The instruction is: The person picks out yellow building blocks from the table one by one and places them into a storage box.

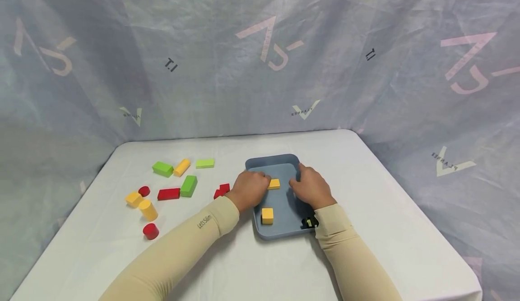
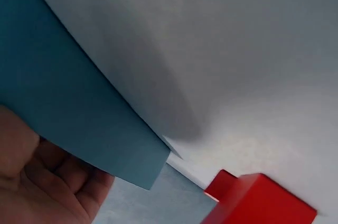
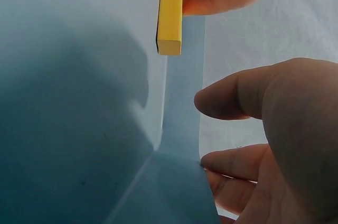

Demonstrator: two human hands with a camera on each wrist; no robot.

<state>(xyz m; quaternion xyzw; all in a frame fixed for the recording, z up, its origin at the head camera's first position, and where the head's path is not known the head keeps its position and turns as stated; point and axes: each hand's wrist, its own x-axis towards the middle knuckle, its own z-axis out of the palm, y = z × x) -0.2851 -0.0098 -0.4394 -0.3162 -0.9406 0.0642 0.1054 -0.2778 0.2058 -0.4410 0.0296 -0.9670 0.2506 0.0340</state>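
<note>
A grey-blue tray (image 1: 283,222) lies on the table between both hands. My left hand (image 1: 249,189) grips its left wall, fingers curled along the outside and thumb over the rim. Right by that thumb is a yellow block (image 1: 274,184), also seen in the right wrist view. A yellow cube (image 1: 267,215) sits nearer the tray's front left. My right hand (image 1: 312,186) straddles the right wall by the far corner. Its fingertips touch the wall outside; its thumb stands apart, over the inside. Red blocks (image 2: 253,203) lie just left of the left hand.
On the white table (image 1: 382,229) to the left lie green blocks (image 1: 188,186), a red bar (image 1: 168,194), yellow cylinders (image 1: 148,210) and red cylinders (image 1: 150,231). A black item marked 1 (image 1: 310,222) shows at the right cuff. A grey curtain (image 1: 219,89) hangs behind.
</note>
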